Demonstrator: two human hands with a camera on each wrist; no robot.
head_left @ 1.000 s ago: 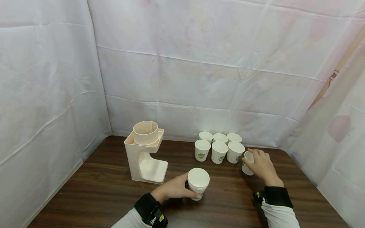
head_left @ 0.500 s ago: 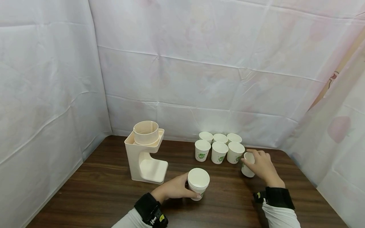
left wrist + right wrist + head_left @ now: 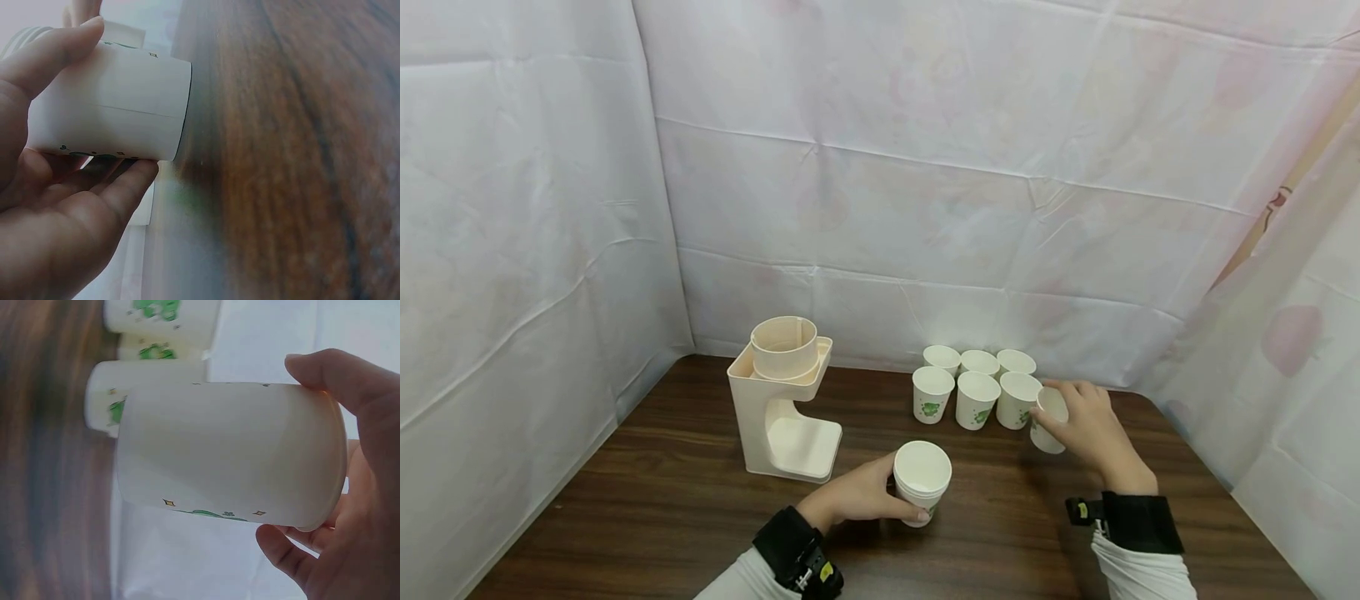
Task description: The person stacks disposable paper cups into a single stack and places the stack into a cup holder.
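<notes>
My left hand [image 3: 863,496] grips a small stack of nested white paper cups [image 3: 922,475] near the front middle of the table. In the left wrist view, thumb and fingers wrap the stack's wall [image 3: 112,103], its base close above the wood. On the right, my right hand [image 3: 1093,429] holds a single paper cup [image 3: 1047,429] by its rim, beside the group of standing cups. The right wrist view shows that cup's plain side [image 3: 231,450] pinched between thumb and fingers, with green print along its lower edge in that view. Whether its base touches the table cannot be told.
Several white paper cups with green prints stand upright in two rows at the back; a front-row cup [image 3: 977,402] marks the middle. A cream cup holder stand [image 3: 752,425] with a round ring on top is at left. White cloth [image 3: 865,208] hangs behind the brown table [image 3: 647,500].
My right hand first draws its cup slightly toward me, then brings it up and left, closer to the front row's end cup. The left hand and its stack stay still.
</notes>
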